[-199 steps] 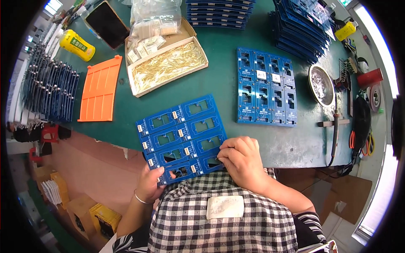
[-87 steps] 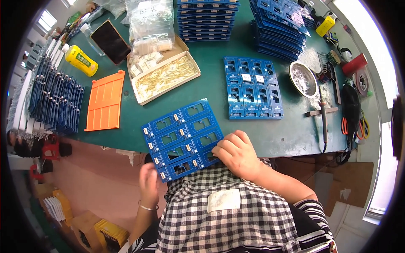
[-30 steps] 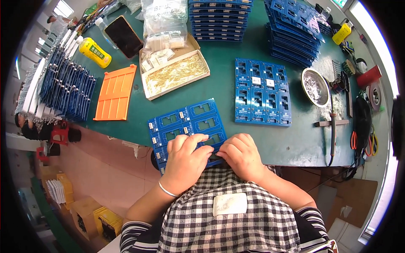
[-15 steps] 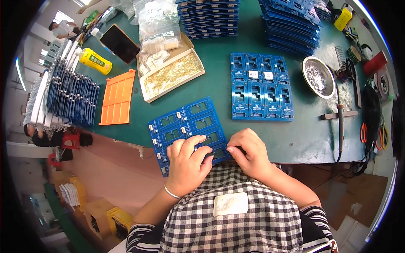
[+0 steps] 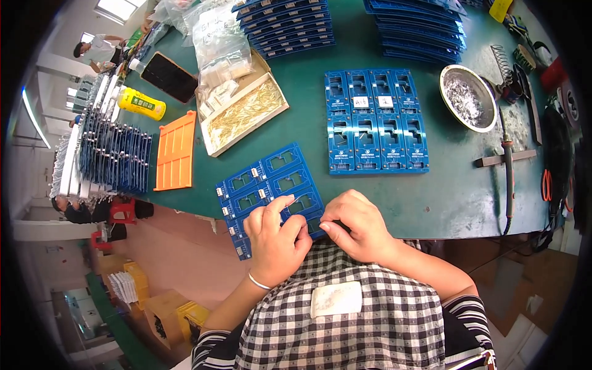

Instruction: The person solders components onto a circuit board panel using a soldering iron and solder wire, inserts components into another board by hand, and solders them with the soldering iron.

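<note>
A blue circuit board panel (image 5: pixel 275 173) with several rectangular cutouts and small white connectors lies tilted at the table's front edge. My left hand (image 5: pixel 277 240) grips its lower part, thumb and fingers bent over the board. At the panel's lower right edge, my right hand (image 5: pixel 357 225) is closed in a pinch, thumb against the bent index finger. Whatever those fingertips may hold is hidden. Beyond the right hand sits another blue board panel (image 5: pixel 377 143), with two white labels on it. A shallow box (image 5: pixel 250 133) of thin gold-coloured pins stands beyond the gripped panel.
Left lie an orange tray (image 5: pixel 176 154), a yellow bottle (image 5: pixel 142 103), a phone (image 5: pixel 169 77) and a rack of boards (image 5: pixel 117 154). Board stacks (image 5: pixel 283 28) stand at the back. Right are a metal bowl (image 5: pixel 452 116) of scraps and a soldering iron (image 5: pixel 509 179). A person works far left.
The whole view has shifted slightly. My right hand's pinch has moved a little down and left along the panel's edge. A dark bit seen by my left fingertips no longer shows.
</note>
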`<state>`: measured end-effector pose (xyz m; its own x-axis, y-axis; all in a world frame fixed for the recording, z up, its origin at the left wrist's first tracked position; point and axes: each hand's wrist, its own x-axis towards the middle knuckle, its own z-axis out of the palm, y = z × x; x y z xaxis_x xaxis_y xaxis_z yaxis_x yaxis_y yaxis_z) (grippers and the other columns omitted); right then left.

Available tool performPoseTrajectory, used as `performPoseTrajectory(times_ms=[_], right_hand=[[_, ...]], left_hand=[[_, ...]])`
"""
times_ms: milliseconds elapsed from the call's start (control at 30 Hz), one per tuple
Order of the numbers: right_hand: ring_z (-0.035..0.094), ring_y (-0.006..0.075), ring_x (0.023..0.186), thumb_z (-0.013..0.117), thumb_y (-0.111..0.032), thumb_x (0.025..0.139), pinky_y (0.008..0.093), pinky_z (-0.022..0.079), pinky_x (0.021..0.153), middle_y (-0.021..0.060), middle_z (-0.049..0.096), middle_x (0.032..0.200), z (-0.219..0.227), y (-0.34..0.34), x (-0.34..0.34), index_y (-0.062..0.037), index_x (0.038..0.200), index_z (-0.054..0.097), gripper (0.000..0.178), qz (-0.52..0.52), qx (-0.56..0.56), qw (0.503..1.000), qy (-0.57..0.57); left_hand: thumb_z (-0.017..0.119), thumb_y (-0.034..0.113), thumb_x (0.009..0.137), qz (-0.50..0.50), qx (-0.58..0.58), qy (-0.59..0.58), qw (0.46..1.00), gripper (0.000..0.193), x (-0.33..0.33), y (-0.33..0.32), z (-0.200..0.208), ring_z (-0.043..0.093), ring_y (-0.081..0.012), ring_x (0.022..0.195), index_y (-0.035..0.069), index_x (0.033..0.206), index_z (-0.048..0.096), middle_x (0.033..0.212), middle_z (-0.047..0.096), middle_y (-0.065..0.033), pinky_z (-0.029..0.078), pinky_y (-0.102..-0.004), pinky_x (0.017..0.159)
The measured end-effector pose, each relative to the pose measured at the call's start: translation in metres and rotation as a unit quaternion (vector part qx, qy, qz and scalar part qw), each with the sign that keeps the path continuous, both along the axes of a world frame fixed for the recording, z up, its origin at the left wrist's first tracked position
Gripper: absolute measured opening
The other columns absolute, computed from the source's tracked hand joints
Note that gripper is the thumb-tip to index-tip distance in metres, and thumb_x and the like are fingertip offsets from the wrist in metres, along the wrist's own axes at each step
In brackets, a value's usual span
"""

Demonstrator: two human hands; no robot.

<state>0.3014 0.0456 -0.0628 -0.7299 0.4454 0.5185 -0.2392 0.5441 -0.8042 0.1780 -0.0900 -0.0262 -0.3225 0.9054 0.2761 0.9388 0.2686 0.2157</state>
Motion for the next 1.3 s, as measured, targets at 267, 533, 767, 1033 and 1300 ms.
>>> performPoseTrajectory(times_ms=[267, 533, 767, 1033, 1300], right_hand=[[0.058, 0.0258, 0.078, 0.070, -0.005, 0.076, 0.0360, 0.045, 0.071, 0.0075, 0.061, 0.084, 0.000, 0.001, 0.004, -0.0048, 0.085, 0.060, 0.014, 0.001, -0.002, 1.000, 0.003], [0.058, 0.0276, 0.084, 0.070, -0.004, 0.073, 0.0373, 0.044, 0.076, 0.0092, 0.061, 0.090, 0.009, 0.000, 0.024, -0.0042, 0.094, 0.058, 0.024, -0.062, 0.064, 0.994, -0.057], [0.060, 0.0290, 0.099, 0.071, -0.024, 0.082, 0.0378, 0.047, 0.089, 0.0183, 0.059, 0.112, 0.044, -0.009, 0.001, 0.0001, 0.127, 0.049, 0.056, 0.106, -0.166, 0.978, -0.062], [0.056, 0.0316, 0.107, 0.069, -0.011, 0.080, 0.0381, 0.046, 0.092, 0.0185, 0.055, 0.119, 0.103, -0.013, -0.024, -0.0007, 0.130, 0.047, 0.056, 0.087, -0.011, 0.996, 0.008], [0.054, 0.0338, 0.112, 0.068, -0.004, 0.079, 0.0380, 0.045, 0.095, 0.0184, 0.054, 0.122, 0.120, -0.033, -0.042, -0.0021, 0.130, 0.049, 0.055, 0.164, 0.010, 0.986, 0.010]], left_hand=[[0.068, 0.007, 0.064, 0.009, -0.012, 0.007, 1.000, 0.017, 0.004, 0.004, -0.003, 0.045, -0.0278, 0.101, 0.012, 0.076, 0.059, 0.117, 0.055, -0.0047, 0.030, -0.0405, 0.089], [0.066, 0.004, 0.065, 0.007, 0.027, -0.020, 0.999, 0.016, -0.006, 0.006, 0.013, 0.046, -0.0277, 0.099, 0.010, 0.075, 0.056, 0.114, 0.057, -0.0050, 0.033, -0.0412, 0.089], [0.065, 0.004, 0.068, -0.003, 0.166, -0.104, 0.981, 0.012, -0.026, 0.011, 0.052, 0.047, -0.0273, 0.097, 0.009, 0.075, 0.057, 0.109, 0.058, -0.0066, 0.035, -0.0396, 0.089], [0.060, 0.004, 0.082, 0.000, 0.326, -0.346, 0.880, 0.005, -0.024, 0.010, 0.069, 0.050, -0.0213, 0.098, 0.005, 0.085, 0.056, 0.109, 0.056, -0.0100, 0.040, -0.0317, 0.088], [0.058, 0.006, 0.087, -0.010, 0.400, -0.588, 0.703, 0.004, -0.031, -0.028, 0.062, 0.045, -0.0107, 0.105, 0.004, 0.090, 0.056, 0.122, 0.043, -0.0070, 0.037, -0.0262, 0.091]])
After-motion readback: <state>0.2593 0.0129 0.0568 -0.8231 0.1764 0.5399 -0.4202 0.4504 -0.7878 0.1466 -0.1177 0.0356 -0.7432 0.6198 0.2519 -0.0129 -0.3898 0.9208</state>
